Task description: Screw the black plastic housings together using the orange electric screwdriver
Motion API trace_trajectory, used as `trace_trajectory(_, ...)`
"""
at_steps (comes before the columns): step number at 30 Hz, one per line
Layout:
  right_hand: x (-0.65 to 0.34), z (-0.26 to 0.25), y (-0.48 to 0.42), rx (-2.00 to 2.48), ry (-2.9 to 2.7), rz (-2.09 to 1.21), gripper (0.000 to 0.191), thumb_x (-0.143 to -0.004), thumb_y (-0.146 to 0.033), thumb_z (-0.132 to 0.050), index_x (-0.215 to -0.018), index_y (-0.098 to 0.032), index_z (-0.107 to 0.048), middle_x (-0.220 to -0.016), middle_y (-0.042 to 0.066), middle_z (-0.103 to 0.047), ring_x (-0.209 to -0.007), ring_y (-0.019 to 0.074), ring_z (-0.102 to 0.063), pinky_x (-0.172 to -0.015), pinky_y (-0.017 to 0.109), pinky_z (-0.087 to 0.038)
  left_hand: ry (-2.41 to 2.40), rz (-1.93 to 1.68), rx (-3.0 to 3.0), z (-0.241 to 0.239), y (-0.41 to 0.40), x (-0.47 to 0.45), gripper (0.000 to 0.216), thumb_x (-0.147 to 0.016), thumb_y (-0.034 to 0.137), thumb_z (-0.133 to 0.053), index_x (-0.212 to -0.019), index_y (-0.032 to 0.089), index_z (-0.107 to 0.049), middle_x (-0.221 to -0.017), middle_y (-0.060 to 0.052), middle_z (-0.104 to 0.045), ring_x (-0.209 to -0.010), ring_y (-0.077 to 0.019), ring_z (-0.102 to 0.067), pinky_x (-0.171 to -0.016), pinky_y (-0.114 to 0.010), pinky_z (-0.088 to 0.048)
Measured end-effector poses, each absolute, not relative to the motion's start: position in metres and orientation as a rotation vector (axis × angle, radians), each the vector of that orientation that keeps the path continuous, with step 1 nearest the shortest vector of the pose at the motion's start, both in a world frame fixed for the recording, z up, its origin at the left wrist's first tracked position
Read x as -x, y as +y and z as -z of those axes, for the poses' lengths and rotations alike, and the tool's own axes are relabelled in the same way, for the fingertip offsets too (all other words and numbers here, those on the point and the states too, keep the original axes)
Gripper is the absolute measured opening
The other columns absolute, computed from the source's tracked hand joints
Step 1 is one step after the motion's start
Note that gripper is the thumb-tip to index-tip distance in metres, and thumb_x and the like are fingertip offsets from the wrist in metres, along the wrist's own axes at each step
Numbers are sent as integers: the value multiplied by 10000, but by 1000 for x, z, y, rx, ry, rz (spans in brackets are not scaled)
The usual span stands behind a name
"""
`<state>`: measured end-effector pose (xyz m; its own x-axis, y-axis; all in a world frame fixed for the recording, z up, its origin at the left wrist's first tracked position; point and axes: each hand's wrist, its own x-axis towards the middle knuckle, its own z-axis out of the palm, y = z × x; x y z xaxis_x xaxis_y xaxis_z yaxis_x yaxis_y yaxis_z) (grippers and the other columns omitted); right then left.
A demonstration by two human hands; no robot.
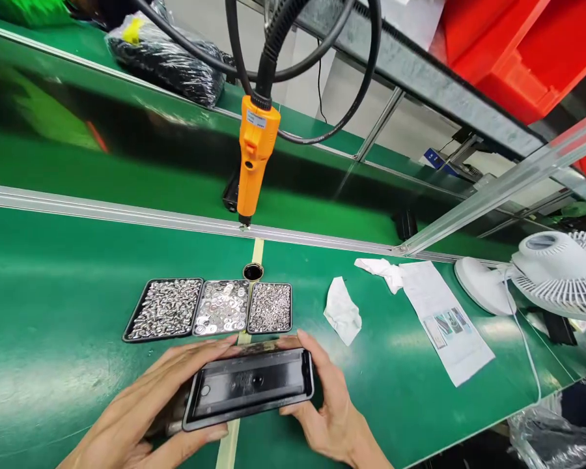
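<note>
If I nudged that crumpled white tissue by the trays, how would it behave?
The crumpled tissue looks very light and floppy; it would probably slide or flutter across the smooth green table, not roll. It seems unlikely to break, only squash flatter.

Both hands (146,410) (329,407) low, fingers curled inward.

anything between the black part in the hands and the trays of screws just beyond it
Nothing visible. The black panel is held by the left hand and right hand just short of the three trays; only bare green bench top shows in the narrow gap.
</note>
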<state>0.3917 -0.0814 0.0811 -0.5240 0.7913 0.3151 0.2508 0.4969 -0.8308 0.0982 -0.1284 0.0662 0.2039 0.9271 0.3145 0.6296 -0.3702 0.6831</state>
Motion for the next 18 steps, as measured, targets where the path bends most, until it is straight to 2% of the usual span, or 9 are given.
trace_trajectory(3,-389,-82,-77,854,-2033,-987,750,-1011,-290,-659,-1644,-329,-258,-1494,77,-599,-1370,246,-592,-1183,403,-511,1433,-956,-2092,-62,-128,-97,657,-967,513,-699,-1552,317,-475,-1471,-37,-630,-1375,-292,-597,-1070,-354,-602)
trace_trajectory(7,-393,-82,-78,915,-2064,-1017,734,-1020,-284,-649,-1636,-364,-258,-1555,50,-554,-1400,225,-570,-1186,369,-509,1439,-947,-2155,-57,-128,-98,663,-980,455,-691,-1573,297,-441,-1511,-56,-594,-1418,-306,-551,-1163,-439,-540)
trace_trajectory(10,-398,-82,-77,961,-2118,-1084,683,-1039,-292,-611,-1629,-363,-274,-1591,38,-519,-1433,218,-539,-1203,363,-488,1417,-936,-2245,-56,-127,-97,673,-978,414,-685,-1580,254,-431,-1516,-65,-590,-1437,-292,-529,-1186,-426,-521)
trace_trajectory(12,-402,-80,-77,987,-2156,-1122,663,-1052,-304,-581,-1633,-350,-266,-1610,39,-494,-1457,220,-511,-1217,371,-470,1420,-890,-2282,-57,-126,-95,674,-987,450,-648,-1586,236,-423,-1535,-68,-572,-1445,-293,-519,-1177,-424,-529)
trace_trajectory(15,-403,-75,-76,987,-2206,-1094,704,-1062,-450,-563,-1659,-331,-208,-1637,56,-460,-1490,241,-470,-1231,399,-448,1388,-875,-2329,-61,-124,-93,657,-997,470,-605,-1584,232,-429,-1548,-67,-561,-1432,-285,-536,-1160,-397,-540)
trace_trajectory(18,-399,-70,-74,911,-2189,-973,796,-1044,-611,-513,-1680,-313,-140,-1610,91,-490,-1466,270,-488,-1212,452,-455,1382,-918,-2315,-64,-123,-97,624,-1006,438,-614,-1576,251,-440,-1539,-53,-573,-1416,-256,-553,-1209,-358,-476)
